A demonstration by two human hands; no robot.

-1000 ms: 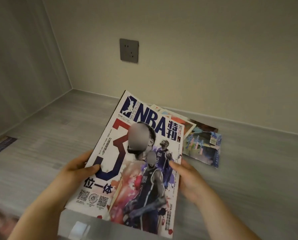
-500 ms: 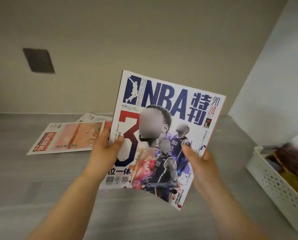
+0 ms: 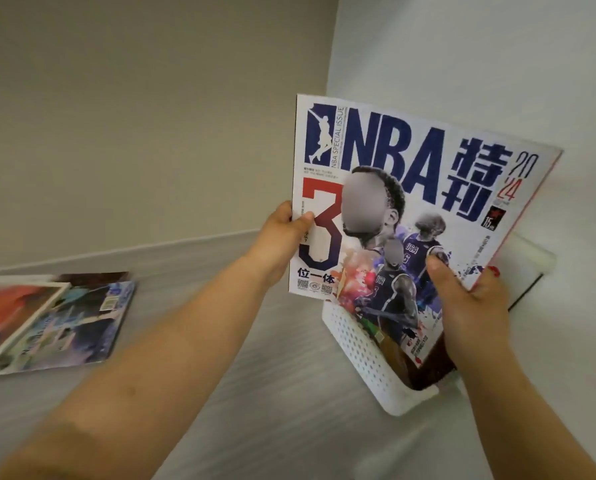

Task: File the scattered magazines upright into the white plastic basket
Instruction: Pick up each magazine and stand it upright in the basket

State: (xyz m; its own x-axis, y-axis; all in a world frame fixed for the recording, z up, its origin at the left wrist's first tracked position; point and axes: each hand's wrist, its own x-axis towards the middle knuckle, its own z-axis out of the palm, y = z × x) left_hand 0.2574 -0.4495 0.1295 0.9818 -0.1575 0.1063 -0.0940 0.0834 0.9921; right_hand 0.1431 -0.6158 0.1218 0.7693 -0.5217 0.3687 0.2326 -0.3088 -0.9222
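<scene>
White basket (image 3: 357, 342): you are holding the magazine (image 3: 376, 140) upright over it, left hand (image 3: 281, 239) and right hand (image 3: 469, 306) pinching opposite edges.

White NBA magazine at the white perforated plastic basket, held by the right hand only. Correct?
No: head view shows both hands hold the white NBA magazine at the white perforated plastic basket: left hand on its left edge, right hand lower right.
</scene>
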